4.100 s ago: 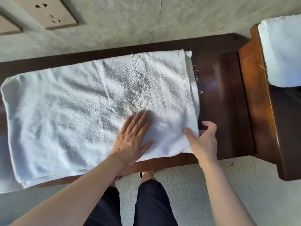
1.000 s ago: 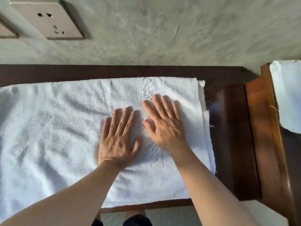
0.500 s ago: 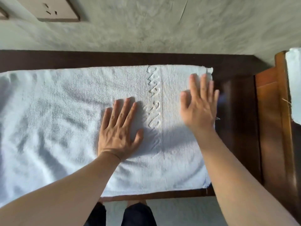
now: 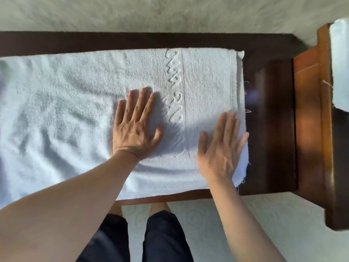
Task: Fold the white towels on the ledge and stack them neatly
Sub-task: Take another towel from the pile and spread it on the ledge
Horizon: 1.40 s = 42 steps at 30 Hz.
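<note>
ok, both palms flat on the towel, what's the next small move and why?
Probably pinch the right edge with the right hand and fold it leftward. The towel lies spread along the ledge, doubled at that edge, and the left hand pins its middle, so one more fold looks due.

towel (image 4: 75, 110) on ledge (image 4: 268, 120), both hands on it, second towel (image 4: 340, 63) right
</note>
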{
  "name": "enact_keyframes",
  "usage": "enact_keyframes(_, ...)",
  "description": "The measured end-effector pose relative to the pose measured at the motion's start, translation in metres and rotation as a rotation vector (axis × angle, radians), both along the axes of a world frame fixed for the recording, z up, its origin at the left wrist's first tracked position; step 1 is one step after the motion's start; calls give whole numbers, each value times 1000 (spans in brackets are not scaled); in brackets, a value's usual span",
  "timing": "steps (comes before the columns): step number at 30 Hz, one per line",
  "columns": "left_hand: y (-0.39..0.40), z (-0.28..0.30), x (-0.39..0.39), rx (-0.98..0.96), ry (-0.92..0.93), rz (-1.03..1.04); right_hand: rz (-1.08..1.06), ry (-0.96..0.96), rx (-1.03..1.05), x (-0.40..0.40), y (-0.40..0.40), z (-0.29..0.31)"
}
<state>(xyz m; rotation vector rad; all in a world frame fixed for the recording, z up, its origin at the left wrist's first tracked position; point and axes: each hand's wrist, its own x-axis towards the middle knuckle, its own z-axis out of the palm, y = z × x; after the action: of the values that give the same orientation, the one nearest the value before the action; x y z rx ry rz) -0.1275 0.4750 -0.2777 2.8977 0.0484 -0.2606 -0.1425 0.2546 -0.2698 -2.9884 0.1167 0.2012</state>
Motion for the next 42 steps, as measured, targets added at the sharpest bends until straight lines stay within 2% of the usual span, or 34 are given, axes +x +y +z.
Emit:
enact_keyframes(3,1,-1,-2,-8,-23,-4,505,-10,81,-46,12,1)
enact_keyframes(4,1,-2,-2,-9,-29,-8,566,-29,49,-49,-5,-2)
enact_keyframes(5,1,-2,-2,-6,-25,-11,524,-37,7,-49,-28,-5)
enact_keyframes(8,1,-2,-2,9,-24,-12,141,52,-34,-45,-77,-2)
enact_keyframes(11,1,-2,-5,-4,-19,-10,-111,72,157,-52,-57,4)
enact_keyframes(14,3,-2,-6,-22,-29,-15,-336,-35,306,-51,-32,18)
enact_keyframes(18,6,0,-10,-105,-66,-35,-406,-40,134,-53,-31,32)
enact_keyframes(22,14,6,-19,-274,-109,-80,-581,97,330,-53,-31,38)
enact_keyframes(24,19,12,-29,-322,-123,-100,-550,105,328,-54,-38,39)
enact_keyframes(27,40,13,-56,-226,-113,-139,-593,137,315,-55,-48,41)
enact_keyframes(30,66,5,-92,-47,-61,-211,-616,34,97,-61,-34,39)
enact_keyframes(32,72,1,-106,3,-32,-233,-504,-79,-23,-64,-1,38)
enact_keyframes(37,78,-1,-104,-98,-88,-221,100,-104,160,-61,126,26)
enact_keyframes(40,106,-1,-108,-110,-119,-75,233,-95,296,-57,189,13)
enact_keyframes(42,130,0,-116,-62,-94,-80,289,-90,301,-59,211,3)
